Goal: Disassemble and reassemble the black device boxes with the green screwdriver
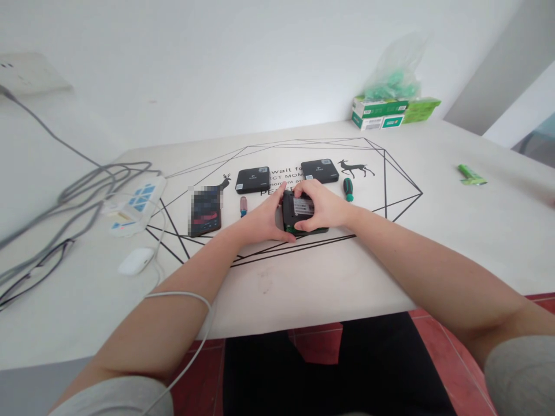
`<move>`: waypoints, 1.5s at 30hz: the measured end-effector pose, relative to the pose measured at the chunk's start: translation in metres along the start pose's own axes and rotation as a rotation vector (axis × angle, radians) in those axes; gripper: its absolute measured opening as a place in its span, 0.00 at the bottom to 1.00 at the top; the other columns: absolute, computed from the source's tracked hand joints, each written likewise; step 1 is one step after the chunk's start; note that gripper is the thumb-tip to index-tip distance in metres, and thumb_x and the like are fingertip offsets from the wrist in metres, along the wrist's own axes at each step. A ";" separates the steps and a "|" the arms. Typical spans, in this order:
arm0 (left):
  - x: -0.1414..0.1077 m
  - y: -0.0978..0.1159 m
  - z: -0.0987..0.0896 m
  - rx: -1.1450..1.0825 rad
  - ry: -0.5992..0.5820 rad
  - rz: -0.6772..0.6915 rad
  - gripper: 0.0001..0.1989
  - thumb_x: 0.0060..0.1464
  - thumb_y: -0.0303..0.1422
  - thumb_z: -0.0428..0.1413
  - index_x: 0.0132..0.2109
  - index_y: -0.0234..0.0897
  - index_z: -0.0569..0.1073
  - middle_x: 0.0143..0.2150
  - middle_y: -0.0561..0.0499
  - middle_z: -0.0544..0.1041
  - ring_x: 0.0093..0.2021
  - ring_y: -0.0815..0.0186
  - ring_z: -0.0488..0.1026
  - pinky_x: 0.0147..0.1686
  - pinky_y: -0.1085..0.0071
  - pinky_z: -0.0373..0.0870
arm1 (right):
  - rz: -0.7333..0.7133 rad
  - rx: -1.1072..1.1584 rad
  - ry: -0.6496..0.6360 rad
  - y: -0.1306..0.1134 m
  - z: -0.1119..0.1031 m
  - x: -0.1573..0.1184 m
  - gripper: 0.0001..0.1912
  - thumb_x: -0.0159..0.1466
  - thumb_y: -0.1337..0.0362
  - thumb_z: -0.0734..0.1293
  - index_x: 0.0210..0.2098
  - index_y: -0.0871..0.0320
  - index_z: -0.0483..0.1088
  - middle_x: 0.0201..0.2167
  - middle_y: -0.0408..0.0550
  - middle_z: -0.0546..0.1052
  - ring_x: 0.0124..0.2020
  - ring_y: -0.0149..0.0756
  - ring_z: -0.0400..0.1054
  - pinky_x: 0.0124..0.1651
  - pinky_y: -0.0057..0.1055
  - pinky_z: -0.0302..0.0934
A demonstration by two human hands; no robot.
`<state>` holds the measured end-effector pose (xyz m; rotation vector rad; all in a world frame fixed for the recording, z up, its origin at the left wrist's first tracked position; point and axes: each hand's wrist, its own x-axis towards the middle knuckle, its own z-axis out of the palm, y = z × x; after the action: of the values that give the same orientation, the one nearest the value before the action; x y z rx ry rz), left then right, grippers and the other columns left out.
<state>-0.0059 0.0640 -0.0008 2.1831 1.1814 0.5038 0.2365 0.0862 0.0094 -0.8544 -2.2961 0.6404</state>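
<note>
A small black set-top box lies on the table in front of me, its white label facing up and a strip of green circuit board showing along its near edge. My left hand grips its left side, thumb and fingers spread around the edge. From the right, my right hand holds the labelled black part between thumb and fingers. Two similar black boxes stand behind, one on the left and one on the right. A green-handled screwdriver lies right of my right hand; a red-and-blue screwdriver handle lies left of my left hand.
A phone, a white earbud case and a power strip with tangled cables lie at the left. A white cable crosses my left forearm. Green-and-white boxes with a plastic bag stand at the back right. A green wrapper lies far right.
</note>
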 end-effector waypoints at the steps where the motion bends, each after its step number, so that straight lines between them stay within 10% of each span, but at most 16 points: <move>1: -0.001 0.001 0.000 -0.001 0.003 0.003 0.78 0.39 0.55 0.76 0.81 0.41 0.35 0.81 0.34 0.48 0.77 0.38 0.57 0.74 0.49 0.57 | 0.008 0.016 0.012 0.001 0.000 0.000 0.31 0.45 0.50 0.77 0.42 0.52 0.61 0.45 0.51 0.72 0.49 0.51 0.64 0.56 0.49 0.62; 8: -0.002 0.007 -0.003 0.017 0.055 -0.044 0.76 0.45 0.49 0.74 0.80 0.40 0.27 0.74 0.34 0.65 0.74 0.41 0.64 0.72 0.46 0.58 | 0.069 0.507 0.177 0.011 0.005 0.004 0.35 0.48 0.40 0.79 0.41 0.51 0.61 0.48 0.47 0.74 0.46 0.42 0.69 0.54 0.42 0.63; 15: -0.004 0.005 -0.005 0.114 0.097 0.027 0.67 0.47 0.54 0.70 0.81 0.35 0.42 0.77 0.32 0.60 0.77 0.38 0.54 0.74 0.44 0.52 | 0.277 0.988 0.269 0.002 0.008 0.007 0.41 0.42 0.30 0.78 0.39 0.49 0.61 0.31 0.39 0.72 0.32 0.39 0.69 0.38 0.38 0.66; 21: -0.003 0.013 0.006 0.123 0.229 0.138 0.36 0.64 0.49 0.57 0.72 0.36 0.64 0.66 0.36 0.74 0.67 0.46 0.70 0.68 0.49 0.64 | 0.314 1.160 0.200 -0.009 0.013 0.005 0.41 0.41 0.30 0.78 0.40 0.49 0.62 0.39 0.46 0.81 0.43 0.50 0.78 0.47 0.47 0.75; 26: -0.001 0.017 0.014 0.035 0.290 0.072 0.30 0.64 0.46 0.56 0.68 0.34 0.68 0.56 0.39 0.80 0.55 0.52 0.78 0.55 0.56 0.74 | 0.306 1.184 0.184 -0.012 0.016 0.005 0.39 0.42 0.31 0.78 0.39 0.49 0.63 0.43 0.49 0.83 0.51 0.54 0.78 0.49 0.51 0.75; 45: 0.000 0.021 0.012 -0.044 0.296 0.201 0.59 0.42 0.66 0.69 0.72 0.38 0.63 0.53 0.41 0.72 0.50 0.49 0.71 0.49 0.55 0.73 | 0.187 1.309 0.226 -0.026 0.027 0.000 0.36 0.49 0.39 0.80 0.45 0.49 0.62 0.46 0.47 0.79 0.49 0.47 0.77 0.44 0.41 0.75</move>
<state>0.0139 0.0511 0.0040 2.2546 1.0892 0.9573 0.2074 0.0622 0.0061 -0.4124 -1.1409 1.7075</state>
